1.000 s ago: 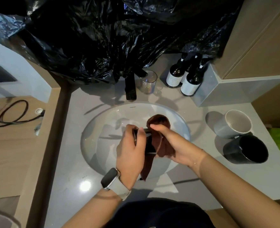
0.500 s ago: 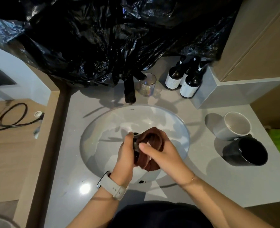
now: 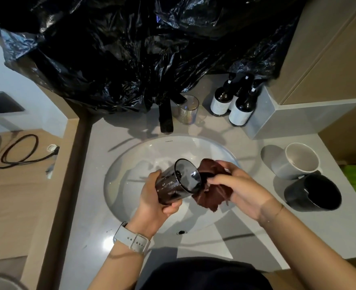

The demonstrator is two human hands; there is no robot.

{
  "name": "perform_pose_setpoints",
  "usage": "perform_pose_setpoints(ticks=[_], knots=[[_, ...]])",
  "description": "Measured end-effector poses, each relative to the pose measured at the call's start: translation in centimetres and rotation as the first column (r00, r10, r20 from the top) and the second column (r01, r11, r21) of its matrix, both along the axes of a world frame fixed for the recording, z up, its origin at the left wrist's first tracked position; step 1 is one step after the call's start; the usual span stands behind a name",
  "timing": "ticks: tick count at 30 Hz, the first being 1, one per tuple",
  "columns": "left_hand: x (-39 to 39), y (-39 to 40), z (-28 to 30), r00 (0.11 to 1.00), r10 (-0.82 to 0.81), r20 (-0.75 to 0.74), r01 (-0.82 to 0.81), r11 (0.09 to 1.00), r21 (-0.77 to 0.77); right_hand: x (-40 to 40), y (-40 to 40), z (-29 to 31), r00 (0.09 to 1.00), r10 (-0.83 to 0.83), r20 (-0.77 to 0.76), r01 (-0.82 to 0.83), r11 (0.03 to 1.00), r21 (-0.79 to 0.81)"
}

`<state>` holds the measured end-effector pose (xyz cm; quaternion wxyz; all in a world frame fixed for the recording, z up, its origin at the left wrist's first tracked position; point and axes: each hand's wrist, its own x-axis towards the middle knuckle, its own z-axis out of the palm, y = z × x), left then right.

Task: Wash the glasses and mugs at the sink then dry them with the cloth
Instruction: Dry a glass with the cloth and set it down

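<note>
Dark smoked-glass tumbler (image 3: pixel 177 182): translucent, tilted, mouth turned up and toward the right, glossy rim; held above the white oval sink basin (image 3: pixel 131 164).
Left hand (image 3: pixel 155 196): fingers curled round the tumbler's base and lower wall.
Right hand (image 3: pixel 238 186): fingers bunched round the crumpled dark-brown cloth (image 3: pixel 211 191), just beside the tumbler's mouth.
Grey desk (image 3: pixel 246 231): pale grey ceramic mug (image 3: pixel 296 162) and black ceramic mug (image 3: pixel 313 192), touching, right of the basin.

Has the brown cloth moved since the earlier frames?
Yes. The brown cloth, gripped by the right hand, now sits outside the dark glass, toward the mugs, over the sink.
</note>
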<state>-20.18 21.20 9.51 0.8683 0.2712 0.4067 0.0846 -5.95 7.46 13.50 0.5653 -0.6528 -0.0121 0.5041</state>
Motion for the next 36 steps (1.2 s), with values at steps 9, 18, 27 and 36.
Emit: perform_pose_setpoints(ticks=[9,18,27,36], knots=[[-0.4,-0.4,-0.2,0.995,0.030,-0.092,-0.017,0.991,0.136,-2.3,0.3,0.1,0.801,-0.026,0.597,-0.121,0.972,0.204],[-0.9,-0.8,0.4,0.998,-0.027,-0.057,0.040,0.974,0.222,-1.3,0.3,-2.1,0.798,0.112,0.592,-0.229,0.965,0.127],[-1.0,-0.9,0.2,0.985,-0.140,-0.103,0.163,0.952,0.258,-0.7,0.9,-1.8,0.872,0.388,0.299,-0.385,0.920,-0.069],[0.0,0.5,0.1,0.854,-0.449,-0.263,0.448,0.891,-0.066,1.2,2.2,-0.7,-0.272,0.521,0.809,-0.499,0.643,-0.581]])
